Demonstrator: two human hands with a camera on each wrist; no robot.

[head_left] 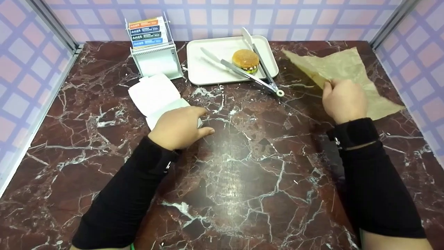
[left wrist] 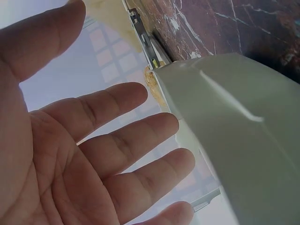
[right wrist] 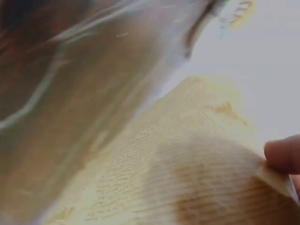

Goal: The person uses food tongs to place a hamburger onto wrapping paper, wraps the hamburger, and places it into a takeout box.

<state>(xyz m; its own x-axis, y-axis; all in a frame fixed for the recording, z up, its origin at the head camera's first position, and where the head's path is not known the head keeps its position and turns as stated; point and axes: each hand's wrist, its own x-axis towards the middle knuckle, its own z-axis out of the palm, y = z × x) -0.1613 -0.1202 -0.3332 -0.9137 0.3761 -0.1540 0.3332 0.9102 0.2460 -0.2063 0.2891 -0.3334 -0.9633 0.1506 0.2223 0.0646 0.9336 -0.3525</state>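
Brown paper [head_left: 360, 71] pinched right of the white tray [head_left: 198, 72]; left hand [head_left: 178, 126] loose at the white box [head_left: 154, 93]

Hard to see, first. White box lies open, left of the tray and nearer the person; the left hand covers much of its near half in the head view, and some of that hand's fingers are lost below it. Left wrist view tilted: box wall fills the right side, with just a sliver of burger [head_left: 245, 57] and a piece of the tongs [head_left: 249, 76] past its edge. Right wrist view blurred, washed out by glare at upper right; a fingertip shows at the frame edge, rest of the right hand [head_left: 347, 100] cut off. Small print on the packets [head_left: 147, 33], held in a metal holder [head_left: 156, 62] just left of the tray, not legible to me.

Fingers. Left: extended and spread, thumb well apart, palm bare, nothing held. Tips just beside the box wall; contact cannot be told. Right: thumb and forefinger nip the paper's near-left edge, remaining fingers hidden by the back of the hand. Paper spreads rightward from near the tray's right end, creased, one side folded up.

Burger sits on the tray's right half, between the two tong arms; tongs' joined end projects past the tray's near edge.
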